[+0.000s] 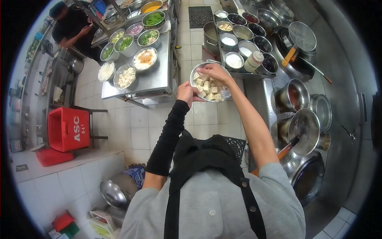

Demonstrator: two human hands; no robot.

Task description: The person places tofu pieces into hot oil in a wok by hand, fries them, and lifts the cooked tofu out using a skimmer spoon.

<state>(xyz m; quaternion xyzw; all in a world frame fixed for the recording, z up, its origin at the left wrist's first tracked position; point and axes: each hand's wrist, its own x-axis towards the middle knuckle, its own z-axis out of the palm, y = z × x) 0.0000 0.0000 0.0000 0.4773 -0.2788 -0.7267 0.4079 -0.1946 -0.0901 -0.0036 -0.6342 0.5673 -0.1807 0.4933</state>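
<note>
Pale tiled floor (205, 115) lies open between a steel table (159, 75) and a condiment counter (248, 76); above that gap is a round metal bowl (215, 101). The left hand (188, 94) grips its side; the right hand (215, 74) bends over the far rim, its grasp unclear. Inside sit off-white, roughly cut cubes (207, 87).

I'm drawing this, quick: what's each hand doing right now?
Left hand: holding the bowl of pale cubes.
Right hand: over the bowl; can't tell whether its grip is closed.

Bowl (191, 79) shiny metal; cubes (208, 85) matt; table (162, 67) smooth metal; crate (82, 117) plastic.
</note>
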